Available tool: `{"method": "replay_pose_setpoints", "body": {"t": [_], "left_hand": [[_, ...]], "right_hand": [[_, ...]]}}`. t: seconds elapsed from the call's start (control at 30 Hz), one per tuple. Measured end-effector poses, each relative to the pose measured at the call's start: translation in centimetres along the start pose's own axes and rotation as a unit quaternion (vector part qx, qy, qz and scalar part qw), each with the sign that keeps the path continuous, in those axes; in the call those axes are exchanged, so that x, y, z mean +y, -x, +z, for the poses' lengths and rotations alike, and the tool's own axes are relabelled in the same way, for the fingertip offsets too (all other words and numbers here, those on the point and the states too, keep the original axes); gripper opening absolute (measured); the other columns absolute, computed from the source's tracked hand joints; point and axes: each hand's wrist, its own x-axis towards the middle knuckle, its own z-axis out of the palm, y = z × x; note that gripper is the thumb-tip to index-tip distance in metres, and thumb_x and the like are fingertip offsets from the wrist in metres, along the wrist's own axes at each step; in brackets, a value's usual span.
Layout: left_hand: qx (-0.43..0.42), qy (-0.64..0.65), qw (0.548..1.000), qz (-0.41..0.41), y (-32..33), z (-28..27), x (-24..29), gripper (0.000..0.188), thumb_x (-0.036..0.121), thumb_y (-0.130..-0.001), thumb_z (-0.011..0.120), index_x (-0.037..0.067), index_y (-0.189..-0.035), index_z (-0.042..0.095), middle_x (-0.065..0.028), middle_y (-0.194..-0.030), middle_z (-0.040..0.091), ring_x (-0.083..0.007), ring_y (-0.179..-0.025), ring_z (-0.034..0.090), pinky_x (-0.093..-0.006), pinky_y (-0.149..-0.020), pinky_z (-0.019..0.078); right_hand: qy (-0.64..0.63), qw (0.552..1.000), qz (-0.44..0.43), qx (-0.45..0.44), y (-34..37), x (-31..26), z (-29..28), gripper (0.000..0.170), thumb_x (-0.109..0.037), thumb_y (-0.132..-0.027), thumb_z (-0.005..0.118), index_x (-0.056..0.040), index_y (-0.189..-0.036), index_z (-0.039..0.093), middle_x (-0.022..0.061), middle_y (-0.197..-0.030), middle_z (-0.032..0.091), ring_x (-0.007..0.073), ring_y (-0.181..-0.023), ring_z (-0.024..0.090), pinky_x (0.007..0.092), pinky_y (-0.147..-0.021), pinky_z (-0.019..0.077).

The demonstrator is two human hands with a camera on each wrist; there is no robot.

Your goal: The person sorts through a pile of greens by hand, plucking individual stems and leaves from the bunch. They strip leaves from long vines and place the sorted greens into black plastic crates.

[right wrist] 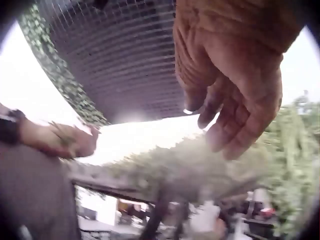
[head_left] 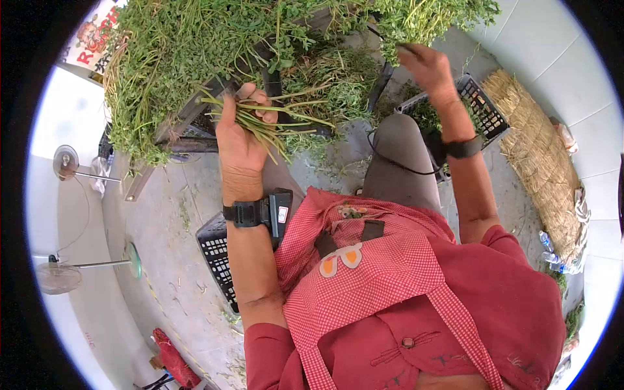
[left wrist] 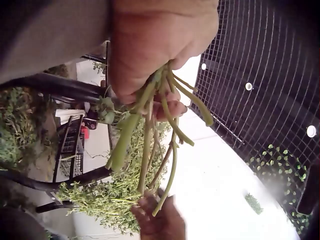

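Observation:
In the head view, my left hand [head_left: 244,146] grips a bunch of long green stems [head_left: 289,116] at the near edge of a frame heaped with leafy greens [head_left: 188,58]. The left wrist view shows the thick cut ends of the stems [left wrist: 145,150] hanging out below the curled fingers. My right hand [head_left: 429,73] is raised beside another clump of greens [head_left: 432,19] at the upper right. Its fingers are loosely bent and hold nothing visible in the right wrist view, where the hand [right wrist: 237,95] is in front of blurred foliage.
A black crate [head_left: 484,107] with greens stands right of my knee. Another black crate [head_left: 218,260] sits by my left forearm. A rolled straw mat [head_left: 536,162] lies along the right wall. Two stands with round bases [head_left: 133,260] are at left. More cut greens [head_left: 351,84] lie under the frame.

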Motion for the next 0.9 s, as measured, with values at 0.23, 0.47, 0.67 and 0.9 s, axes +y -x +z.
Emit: {"method": "replay_pose_setpoints", "body": {"t": [0.23, 0.47, 0.67, 0.9], "left_hand": [[0.032, -0.054, 0.997, 0.035, 0.7, 0.5, -0.2, 0.046, 0.037, -0.097, 0.031, -0.002, -0.106, 0.055, -0.017, -0.1, 0.06, -0.025, -0.087, 0.055, -0.0369, -0.075, 0.0482], [0.039, -0.087, 0.993, 0.062, 0.7, 0.2, -0.1, 0.049, 0.039, -0.097, 0.027, -0.001, -0.105, 0.056, -0.0153, -0.1, 0.06, -0.0241, -0.085, 0.055, -0.0361, -0.076, 0.0482], [0.116, -0.189, 0.969, 0.112, 0.6, 0.1, -0.3, 0.048, 0.038, -0.097, 0.032, -0.001, -0.097, 0.059, -0.0098, -0.092, 0.06, -0.019, -0.076, 0.053, -0.0314, -0.07, 0.0454], [0.096, -0.118, 0.985, 0.085, 0.4, 0.3, -0.3, 0.044, 0.037, -0.095, 0.038, -0.001, -0.096, 0.06, -0.012, -0.096, 0.06, -0.0232, -0.086, 0.055, -0.0328, -0.08, 0.0447]], "right_hand": [[-0.102, 0.942, -0.254, -0.195, 6.9, -16.2, 6.8, 0.018, -0.022, -0.073, 0.067, -0.0099, -0.087, 0.065, 0.0108, -0.081, 0.061, 0.027, -0.077, 0.06, 0.0351, -0.066, 0.0478], [-0.073, 0.963, -0.183, -0.184, 5.8, -15.7, 11.0, 0.081, -0.037, -0.066, 0.073, 0.0045, -0.123, 0.036, 0.0267, -0.113, 0.05, 0.0415, -0.107, 0.048, 0.0429, -0.089, 0.0414], [-0.144, 0.932, 0.026, -0.333, 6.7, -15.1, 13.2, 0.061, -0.03, -0.07, 0.069, 0.0054, -0.113, 0.044, 0.0206, -0.085, 0.062, 0.0352, -0.075, 0.061, 0.0391, -0.069, 0.0492], [0.008, 0.967, -0.135, -0.214, 6.7, -13.9, 13.9, 0.039, -0.012, -0.076, 0.059, -0.001, -0.112, 0.049, 0.0145, -0.076, 0.061, 0.0279, -0.063, 0.06, 0.035, -0.056, 0.0487]]}}
